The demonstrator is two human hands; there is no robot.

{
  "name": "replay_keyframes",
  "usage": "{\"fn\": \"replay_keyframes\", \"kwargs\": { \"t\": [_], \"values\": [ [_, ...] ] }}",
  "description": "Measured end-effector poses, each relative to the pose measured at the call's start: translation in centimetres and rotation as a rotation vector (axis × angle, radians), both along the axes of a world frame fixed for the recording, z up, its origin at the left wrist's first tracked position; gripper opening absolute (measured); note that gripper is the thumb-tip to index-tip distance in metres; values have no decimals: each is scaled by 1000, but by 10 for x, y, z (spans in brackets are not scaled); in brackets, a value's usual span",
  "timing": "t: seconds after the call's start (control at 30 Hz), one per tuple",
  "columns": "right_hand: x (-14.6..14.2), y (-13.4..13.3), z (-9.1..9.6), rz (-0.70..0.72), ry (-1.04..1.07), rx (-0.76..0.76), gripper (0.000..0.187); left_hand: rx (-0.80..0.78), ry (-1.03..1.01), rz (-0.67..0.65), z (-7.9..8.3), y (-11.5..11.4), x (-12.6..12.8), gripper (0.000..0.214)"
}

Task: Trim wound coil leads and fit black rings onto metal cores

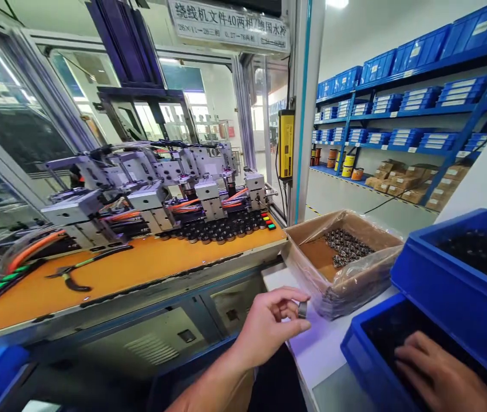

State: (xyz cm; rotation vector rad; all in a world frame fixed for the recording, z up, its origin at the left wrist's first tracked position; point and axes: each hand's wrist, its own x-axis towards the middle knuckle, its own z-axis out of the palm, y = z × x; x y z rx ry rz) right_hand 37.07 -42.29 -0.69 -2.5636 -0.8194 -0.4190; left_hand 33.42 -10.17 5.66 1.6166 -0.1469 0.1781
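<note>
"Grey metal, by the look of it: what's that small piece (303, 309) in the left hand (269, 323)?"

"Can't name it, but thumb and fingers pinch it, near the carton (312, 229)."

"And the right hand (444, 369)?"

"Down in the lower blue bin (357, 343), well apart from the left, fingers curled (whether they grip anything, I can't tell)."

"Around them?"

"A second blue bin (423, 257) beyond that one, dark bits (483, 252) inside. The plastic-lined carton, on a white tabletop (320, 343), holds metal parts (352, 246). Farther left, dark round pieces (220, 230) crowd before the machine (209, 197) on an orange tabletop (161, 269), where pliers (70, 279) lie too."
</note>
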Motion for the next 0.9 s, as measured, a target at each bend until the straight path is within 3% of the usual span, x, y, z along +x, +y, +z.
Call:
{"fn": "replay_keyframes", "kwargs": {
  "t": [0.17,0.27,0.47,0.67,0.9],
  "values": [
    [-22,49,65,201,-215,169,16,-146,3,13,3,9,-42,30],
    [-44,85,87,383,-349,214,13,-167,-45,11,9,4,-58,28],
    [-80,123,81,531,-383,329,9,-210,-50,-83,-1,-12,-80,34],
    [-87,126,71,616,-353,346,9,-249,-57,-46,-14,-15,-95,35],
    [-87,125,70,584,-318,305,20,-314,-10,-63,-19,-12,-105,36]
  ]
}}
